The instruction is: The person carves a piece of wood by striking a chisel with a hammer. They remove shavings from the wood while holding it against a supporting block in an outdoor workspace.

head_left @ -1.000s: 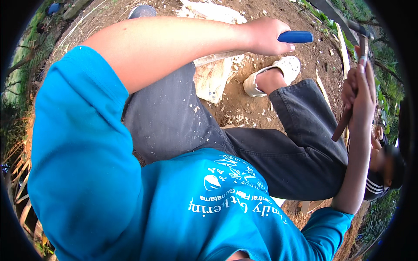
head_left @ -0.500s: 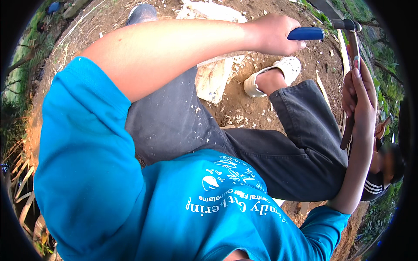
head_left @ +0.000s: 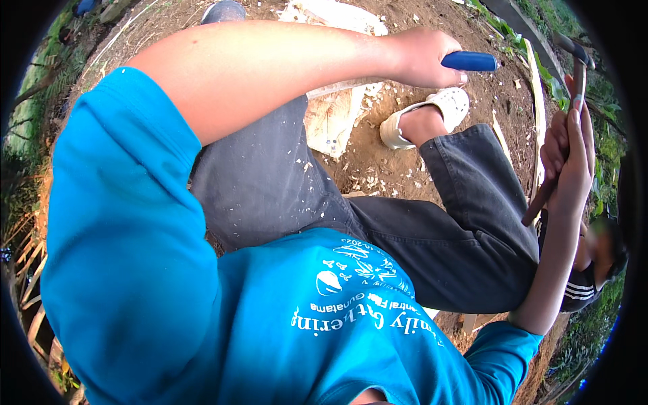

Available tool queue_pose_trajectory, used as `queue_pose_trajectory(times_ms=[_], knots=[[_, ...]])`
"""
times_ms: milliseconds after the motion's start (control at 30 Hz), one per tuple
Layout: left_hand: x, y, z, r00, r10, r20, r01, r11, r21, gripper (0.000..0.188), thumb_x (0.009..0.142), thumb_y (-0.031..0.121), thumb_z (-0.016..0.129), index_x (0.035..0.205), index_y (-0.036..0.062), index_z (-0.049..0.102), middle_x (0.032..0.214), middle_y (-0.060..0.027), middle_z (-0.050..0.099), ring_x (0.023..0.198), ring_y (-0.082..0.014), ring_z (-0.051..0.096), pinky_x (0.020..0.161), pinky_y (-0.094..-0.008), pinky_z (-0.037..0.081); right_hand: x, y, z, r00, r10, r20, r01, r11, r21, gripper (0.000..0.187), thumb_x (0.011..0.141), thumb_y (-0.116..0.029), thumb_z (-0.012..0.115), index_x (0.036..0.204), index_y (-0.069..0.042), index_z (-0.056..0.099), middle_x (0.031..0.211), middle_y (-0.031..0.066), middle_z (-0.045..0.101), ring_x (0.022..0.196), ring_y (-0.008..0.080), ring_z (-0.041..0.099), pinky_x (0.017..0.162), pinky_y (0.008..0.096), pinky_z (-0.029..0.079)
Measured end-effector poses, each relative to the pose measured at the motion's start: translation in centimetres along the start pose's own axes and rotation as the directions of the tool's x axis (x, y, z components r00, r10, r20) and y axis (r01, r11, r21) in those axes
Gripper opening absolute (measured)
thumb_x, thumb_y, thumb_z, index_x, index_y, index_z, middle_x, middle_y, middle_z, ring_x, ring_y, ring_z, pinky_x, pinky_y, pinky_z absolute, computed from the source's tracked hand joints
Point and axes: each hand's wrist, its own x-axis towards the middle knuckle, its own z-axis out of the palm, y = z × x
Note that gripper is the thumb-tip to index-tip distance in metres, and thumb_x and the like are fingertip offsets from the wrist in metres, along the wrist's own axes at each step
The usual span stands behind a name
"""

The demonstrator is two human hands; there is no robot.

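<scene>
My left hand point(head_left: 422, 57) is closed around a tool with a blue handle point(head_left: 470, 61). The handle's butt end sticks out to the right, and the rest of the tool is hidden by the hand. Over at the right, my right hand point(head_left: 567, 145) grips a hammer point(head_left: 540, 201) by its thin brown handle, fingers wrapped around it. The hammer's dark metal head point(head_left: 574, 50) is raised at the upper right, apart from the blue handle. Below my left forearm, a pale sheet point(head_left: 331, 125) scattered with wood chips lies on the ground.
My dark trouser legs point(head_left: 472, 196) are bent under my arms, and a white shoe point(head_left: 449, 102) rests on the brown soil. Long wood strips point(head_left: 538, 101) lie near the right. Another person point(head_left: 582, 290) in dark clothing with white stripes is at the right rim.
The hammer and my right hand have swung to the right, away from the blue handle. My left hand and its tool have barely shifted.
</scene>
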Motion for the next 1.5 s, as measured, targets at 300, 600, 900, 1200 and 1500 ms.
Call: queue_pose_trajectory(times_ms=[300,600,900,1200,1500], knots=[[-0.6,-0.2,-0.7,0.995,-0.058,0.083,0.057,0.998,0.015,0.036,0.093,0.039,0.071,0.106,0.0046,0.070,0.082,-0.0046,0.069,0.080,-0.0144,0.066,0.074,-0.0315,0.050,-0.3,-0.1,0.8,0.992,0.031,-0.126,-0.030,1.000,0.010,0.044,0.109,-0.021,0.047,0.148,-0.001,0.043,0.072,-0.0060,0.037,0.047,0.0000,0.031,0.038,0.0185,0.028],[0.1,3.9,-0.9,0.974,0.227,-0.009,-0.227,0.971,-0.079,0.041,0.089,0.040,0.072,0.109,0.0043,0.071,0.088,-0.0133,0.073,0.085,-0.0236,0.072,0.076,-0.0368,0.054,-0.8,0.0,1.9,0.998,-0.060,-0.022,0.052,0.962,-0.269,0.060,0.099,-0.035,0.068,0.144,0.000,0.048,0.061,-0.0073,0.040,0.046,-0.0016,0.032,0.041,0.0174,0.023],[-3.4,7.6,-2.6,0.926,0.373,0.063,-0.370,0.927,-0.061,0.047,0.095,0.038,0.069,0.125,0.0026,0.057,0.106,-0.0212,0.071,0.100,-0.0357,0.070,0.087,-0.0421,0.053,-2.1,-6.0,6.0,0.984,0.015,0.180,-0.009,0.999,-0.032,0.067,0.087,0.000,0.078,0.144,0.002,0.043,0.102,0.0041,0.065,0.088,0.0104,0.067,0.081,0.0247,0.056],[-8.3,0.9,-8.7,0.872,-0.187,0.453,-0.144,0.786,0.601,0.028,0.092,0.021,0.071,0.116,0.0073,0.063,0.113,-0.0118,0.066,0.109,-0.0277,0.063,0.094,-0.0408,0.052,-2.4,-6.3,6.1,0.979,-0.171,0.113,0.195,0.945,-0.262,0.054,0.093,-0.014,0.074,0.138,0.005,0.050,0.088,0.0026,0.063,0.080,0.0093,0.063,0.074,0.0234,0.052],[-9.4,-1.7,-7.7,0.898,-0.020,0.440,-0.237,0.820,0.520,0.012,0.090,0.010,0.066,0.099,0.0021,0.063,0.095,-0.0160,0.067,0.095,-0.0328,0.065,0.083,-0.0419,0.052,0.7,-4.8,9.2,0.933,-0.222,0.282,0.339,0.803,-0.490,0.031,0.090,-0.023,0.077,0.094,-0.002,0.055,0.072,0.0024,0.051,0.066,0.0127,0.049,0.058,0.0323,0.038]])
